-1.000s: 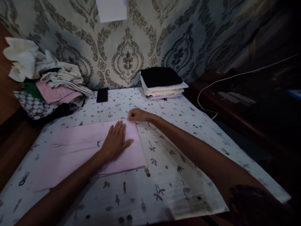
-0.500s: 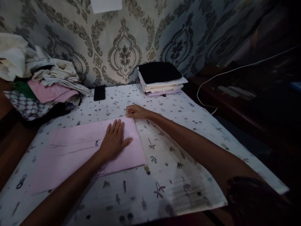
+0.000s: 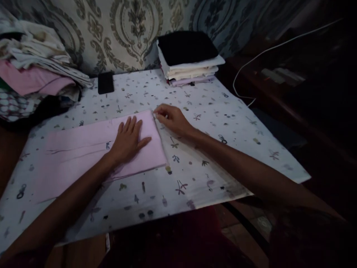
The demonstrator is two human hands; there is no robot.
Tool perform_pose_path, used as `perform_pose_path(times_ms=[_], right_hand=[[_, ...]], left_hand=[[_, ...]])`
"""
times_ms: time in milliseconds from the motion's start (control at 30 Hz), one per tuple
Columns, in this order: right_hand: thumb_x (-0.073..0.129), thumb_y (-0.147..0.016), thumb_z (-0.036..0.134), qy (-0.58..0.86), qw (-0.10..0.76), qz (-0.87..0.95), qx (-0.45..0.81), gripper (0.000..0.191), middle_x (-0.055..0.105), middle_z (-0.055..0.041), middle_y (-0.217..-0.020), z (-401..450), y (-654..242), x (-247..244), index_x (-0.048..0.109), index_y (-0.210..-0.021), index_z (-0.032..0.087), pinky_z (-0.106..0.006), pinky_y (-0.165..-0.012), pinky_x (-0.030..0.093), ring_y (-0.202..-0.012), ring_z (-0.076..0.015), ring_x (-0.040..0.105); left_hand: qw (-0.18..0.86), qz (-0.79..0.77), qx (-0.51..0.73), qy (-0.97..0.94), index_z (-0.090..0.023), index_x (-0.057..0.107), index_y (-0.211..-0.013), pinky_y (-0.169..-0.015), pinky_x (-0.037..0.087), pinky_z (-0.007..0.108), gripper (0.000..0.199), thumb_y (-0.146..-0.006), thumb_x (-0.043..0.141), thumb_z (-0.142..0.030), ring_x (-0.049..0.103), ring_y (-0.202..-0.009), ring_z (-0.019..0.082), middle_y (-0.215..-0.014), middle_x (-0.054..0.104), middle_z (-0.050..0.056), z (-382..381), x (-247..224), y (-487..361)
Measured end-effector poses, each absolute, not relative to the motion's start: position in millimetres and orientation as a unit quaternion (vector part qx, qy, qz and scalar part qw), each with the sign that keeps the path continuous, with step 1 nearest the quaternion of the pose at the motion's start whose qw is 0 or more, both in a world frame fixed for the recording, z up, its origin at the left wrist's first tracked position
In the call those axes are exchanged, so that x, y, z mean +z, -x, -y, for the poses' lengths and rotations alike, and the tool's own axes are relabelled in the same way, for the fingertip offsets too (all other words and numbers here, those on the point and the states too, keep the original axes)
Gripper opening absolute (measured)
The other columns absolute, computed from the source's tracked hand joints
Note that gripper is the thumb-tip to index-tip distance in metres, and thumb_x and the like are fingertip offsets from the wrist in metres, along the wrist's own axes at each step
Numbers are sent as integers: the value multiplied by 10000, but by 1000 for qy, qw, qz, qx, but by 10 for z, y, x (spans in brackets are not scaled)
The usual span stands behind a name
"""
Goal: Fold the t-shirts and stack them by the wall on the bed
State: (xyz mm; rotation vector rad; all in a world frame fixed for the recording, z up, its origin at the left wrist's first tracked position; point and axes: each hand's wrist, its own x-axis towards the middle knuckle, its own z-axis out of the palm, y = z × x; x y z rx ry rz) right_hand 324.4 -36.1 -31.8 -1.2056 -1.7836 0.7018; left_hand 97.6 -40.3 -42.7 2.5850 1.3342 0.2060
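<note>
A folded pink garment (image 3: 80, 145) lies flat on the patterned cloth, with small dark lettering and a few crease lines on its upper face. My left hand (image 3: 128, 137) rests palm down near its right end, fingers spread. At the garment's far right corner is my right hand (image 3: 170, 117), its fingers curled and thumb and forefinger pinched at the edge. How much fabric sits between those fingertips is hard to see.
The white cloth (image 3: 195, 149) with small printed motifs covers the table. A black phone (image 3: 106, 82) lies near the wall. Loose clothes (image 3: 36, 70) are heaped at left, and a neat folded stack (image 3: 189, 56) stands at the back right. A white cable (image 3: 251, 59) hangs beyond the right edge.
The view has tilted downward, showing the table's front edge. My right hand stays by the garment's corner, its fingers less tightly curled. My left hand stays flat on the garment.
</note>
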Motion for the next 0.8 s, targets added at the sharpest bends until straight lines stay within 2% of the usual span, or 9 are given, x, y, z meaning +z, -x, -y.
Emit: perform_pose_path(times_ms=[100,167,267,367,467,533,700,800], right_hand=[[473,-957,248,454,377,775,229,193,638,-53,-872,1195,-3238,-278,650,-958,172,-297,-684,429,-767,-162,559],[441,-982,227,433,299,835,163,242,639,-57,-833,1667,-3186,-310,677,-998,173,-293,-626,414,-723,-165,555],[408,-1023,265,427,203,878,77,315,662,-73,-825,2075,-3054,-368,658,-1181,155,-301,-576,410,-709,-185,577],[406,-1034,324,475,127,869,58,392,686,-105,-924,2165,-2921,-345,555,-1341,132,-310,-588,456,-775,-212,620],[403,-1036,322,517,40,853,61,381,692,-116,-980,2131,-2830,-266,522,-1344,131,-316,-611,489,-826,-230,649],[375,-1045,329,530,3,846,64,371,696,-119,-1003,2108,-2782,-225,511,-1337,146,-323,-602,492,-818,-236,662],[347,-1052,357,576,-52,812,81,366,718,-133,-980,2085,-2680,-179,538,-1274,137,-337,-551,459,-736,-249,681],[372,-1046,370,606,-77,787,89,366,732,-150,-952,2102,-2667,-151,576,-1217,118,-330,-555,451,-737,-251,691]], left_hand=[[128,-442,72,-885,-149,303,-1535,-1216,114,595,730,-985,297,-629,132,-1542,342,-1654,212,196,444,-334,-983],[134,-422,84,-893,-156,329,-1518,-1224,112,580,667,-1008,274,-582,148,-1542,316,-1651,230,186,489,-278,-1004],[153,-397,105,-899,-147,369,-1486,-1230,132,563,605,-1024,284,-528,183,-1534,301,-1634,272,184,569,-215,-1040],[198,-373,131,-897,-154,428,-1438,-1198,266,549,576,-1008,351,-529,298,-1486,321,-1593,347,180,671,-155,-1037],[250,-294,152,-910,-187,513,-1347,-1129,398,513,504,-994,397,-528,468,-1361,304,-1471,507,152,791,-110,-982],[269,-265,159,-912,-195,520,-1328,-1111,426,511,461,-1006,383,-496,506,-1325,287,-1425,554,144,860,-124,-937],[244,-276,187,-911,-203,490,-1358,-1197,328,534,412,-1031,351,-411,406,-1436,262,-1512,491,131,911,-311,-878],[204,-257,199,-923,-184,506,-1338,-1221,291,526,384,-1036,356,-368,409,-1440,248,-1501,507,139,891,-407,-878]])
